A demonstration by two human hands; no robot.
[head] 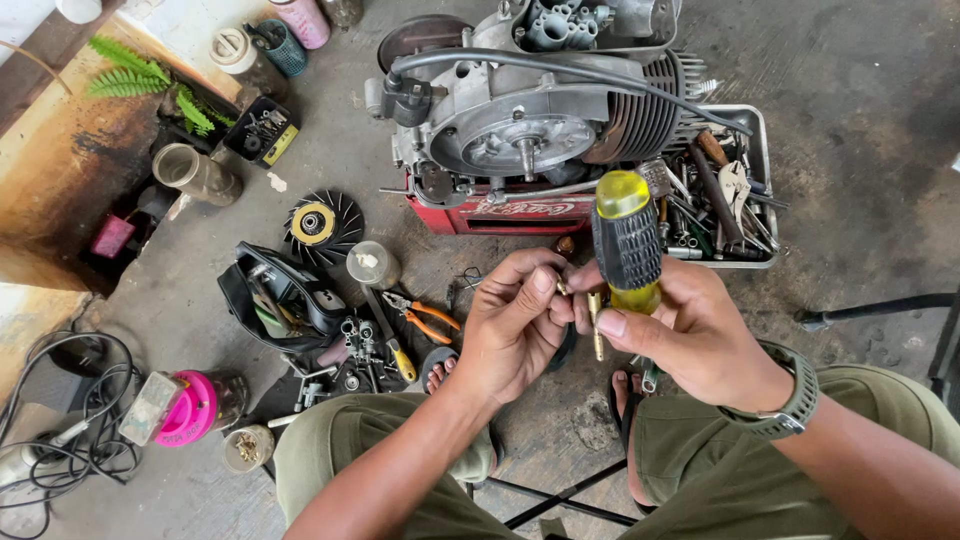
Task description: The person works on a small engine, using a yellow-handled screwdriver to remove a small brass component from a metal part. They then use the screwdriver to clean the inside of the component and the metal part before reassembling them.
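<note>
Lying at the far left of the concrete floor (880, 130), a tangle of black cable (60, 400) sits beside a pink-lidded jar (185, 408). Further right, an open black tool pouch (275, 295) rests near a finned yellow-centred disc (322, 225), with loose sockets (355, 340) and orange-handled pliers (428, 315) just beside it. Above these, a grey engine (530, 120) stands on a red crate (500, 213).

At centre, the left hand (510, 325) has its grip pinched together on a small brass part (562, 287), thumb and forefinger closed on it. Touching it from the right, the right hand (690, 330) has its grip clamped on a screwdriver (625, 240) with a yellow and black handle, held handle-up, while its fingertips also hold a slim brass rod (597, 325) pointing down. Both hands hover over the person's knees, just in front of the crate.

Behind the right hand, a metal tray (762, 150) holds a heap of wrenches and other tools. A watch (795, 400) is on the right wrist.
</note>
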